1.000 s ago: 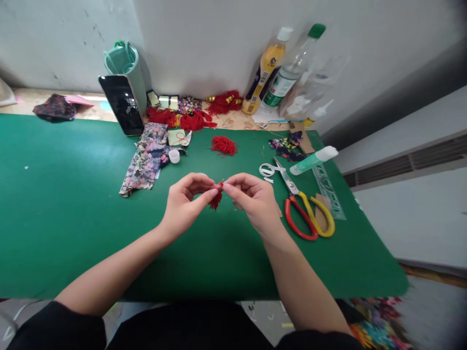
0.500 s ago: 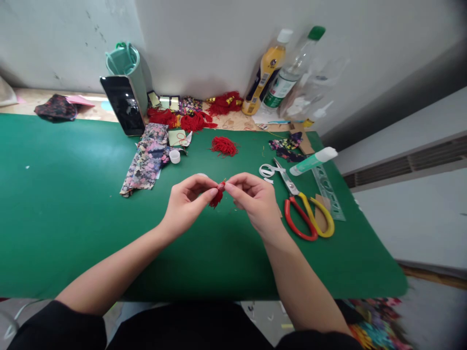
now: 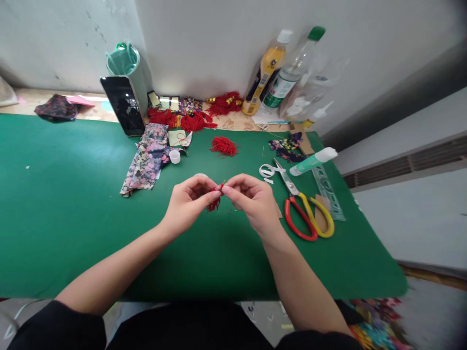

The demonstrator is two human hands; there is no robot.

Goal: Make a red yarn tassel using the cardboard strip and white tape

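A small red thread tassel hangs between my two hands just above the green mat. My left hand pinches it from the left with thumb and fingers closed. My right hand pinches its top from the right, fingers curled. The fingertips of both hands meet at the tassel's head.
Red-and-yellow scissors, a small white pair of scissors, a glue stick and a ruler lie to the right. Floral cloth, a white cap, a loose red tassel, a phone, a teal cup and bottles stand behind.
The hands have stayed in place. The tassel has shifted slightly lower between the fingertips as they work at its head.
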